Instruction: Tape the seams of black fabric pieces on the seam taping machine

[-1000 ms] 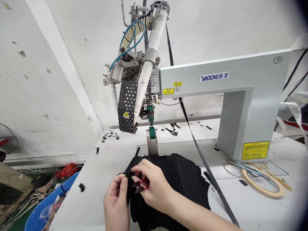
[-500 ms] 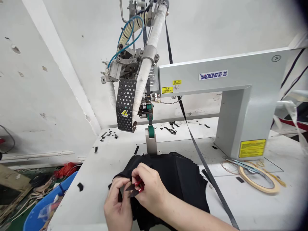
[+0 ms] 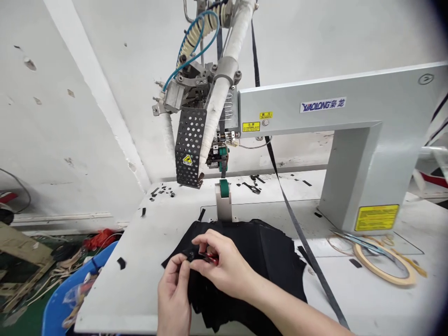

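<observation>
Black fabric (image 3: 245, 261) lies spread on the white table in front of the machine's green roller (image 3: 224, 188). My left hand (image 3: 174, 289) pinches its left edge between thumb and fingers. Close by on the right, my right hand (image 3: 227, 266) is closed around small red-handled thread snips (image 3: 212, 258). Most of the snips is hidden by the hand, and their blades barely show. The right thumb and fingertips are near the pinched bit of fabric; I cannot tell whether they touch it.
A grey taping machine (image 3: 381, 154) stands over the table (image 3: 119, 298), with a perforated guard (image 3: 191, 147) at its head. Black tape (image 3: 308, 247) hangs down across the right. Scissors (image 3: 360, 242) lie on a tape roll (image 3: 385, 275). A blue bin (image 3: 56, 303) stands lower left.
The snips have turned in my right hand, so their dark blades, plain before, are now mostly hidden. The left hand still pinches the fabric edge. The view has shifted slightly.
</observation>
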### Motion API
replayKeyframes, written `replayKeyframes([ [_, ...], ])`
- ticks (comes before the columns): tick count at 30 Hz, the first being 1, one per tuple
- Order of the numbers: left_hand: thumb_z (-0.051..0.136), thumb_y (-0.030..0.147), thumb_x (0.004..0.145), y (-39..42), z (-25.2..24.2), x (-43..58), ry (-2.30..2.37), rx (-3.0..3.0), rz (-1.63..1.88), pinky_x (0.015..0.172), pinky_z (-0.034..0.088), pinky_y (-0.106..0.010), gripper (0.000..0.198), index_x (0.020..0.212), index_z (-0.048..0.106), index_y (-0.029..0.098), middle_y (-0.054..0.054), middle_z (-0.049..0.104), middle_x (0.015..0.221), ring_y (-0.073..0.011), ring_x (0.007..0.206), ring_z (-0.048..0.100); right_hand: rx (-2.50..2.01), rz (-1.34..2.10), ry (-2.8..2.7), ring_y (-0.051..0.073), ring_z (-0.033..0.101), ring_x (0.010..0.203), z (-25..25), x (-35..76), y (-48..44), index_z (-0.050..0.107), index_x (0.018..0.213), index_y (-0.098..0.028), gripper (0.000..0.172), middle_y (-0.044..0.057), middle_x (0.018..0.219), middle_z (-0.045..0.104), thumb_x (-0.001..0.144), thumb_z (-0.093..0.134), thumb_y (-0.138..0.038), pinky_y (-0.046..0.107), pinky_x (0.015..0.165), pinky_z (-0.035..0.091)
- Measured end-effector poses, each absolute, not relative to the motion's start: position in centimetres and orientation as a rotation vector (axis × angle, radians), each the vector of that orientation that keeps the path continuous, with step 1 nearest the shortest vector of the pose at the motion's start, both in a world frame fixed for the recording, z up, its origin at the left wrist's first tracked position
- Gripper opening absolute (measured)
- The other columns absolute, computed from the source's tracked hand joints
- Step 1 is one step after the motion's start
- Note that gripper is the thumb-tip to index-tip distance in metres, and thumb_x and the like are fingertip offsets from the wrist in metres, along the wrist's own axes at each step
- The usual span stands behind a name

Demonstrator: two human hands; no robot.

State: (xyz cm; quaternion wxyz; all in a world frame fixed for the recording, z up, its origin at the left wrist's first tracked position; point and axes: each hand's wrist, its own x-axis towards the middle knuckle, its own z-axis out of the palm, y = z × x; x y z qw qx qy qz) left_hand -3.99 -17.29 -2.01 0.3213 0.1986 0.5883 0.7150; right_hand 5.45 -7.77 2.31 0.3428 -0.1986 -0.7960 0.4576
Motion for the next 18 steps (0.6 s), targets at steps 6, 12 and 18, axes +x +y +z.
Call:
replayKeyframes([
  [6,0.064,0.050,0.073,-18.0,-2.4,-4.9,1.669,0.717,1.769,0.074,0.048,-0.024,0.038,0.089,0.057,0.016,-0.003,0.062,0.080,-0.0161,0.078,0.058,-0.537,1.269,-2.018,0.009,0.049,0.060,2.0,5.1,-8.3,0.064,0.069,-0.016,0.010,0.001,0.070,0.054,0.077,0.059,-0.012,0.021,0.054,0.038],
  [12,0.064,0.050,0.071,-18.1,-0.5,-5.6,1.916,0.932,1.660,0.056,0.041,-0.020,0.034,0.069,0.057,0.017,0.000,0.054,0.065,-0.0135,0.063,0.049,-0.480,1.164,-1.887,0.009,0.045,0.059,1.5,4.8,-9.4,0.054,0.068,-0.016,0.012,-0.001,0.069,0.050,0.072,0.053,-0.005,0.021,0.052,0.035],
  [18,0.063,0.051,0.071,-17.4,1.4,-5.9,1.938,1.095,1.609,0.054,0.042,-0.020,0.034,0.075,0.060,0.017,0.000,0.055,0.064,-0.0127,0.058,0.049,-0.637,1.169,-1.643,0.010,0.041,0.061,1.9,3.9,-8.4,0.048,0.067,-0.017,0.014,-0.001,0.069,0.047,0.081,0.051,-0.017,0.023,0.055,0.035],
])
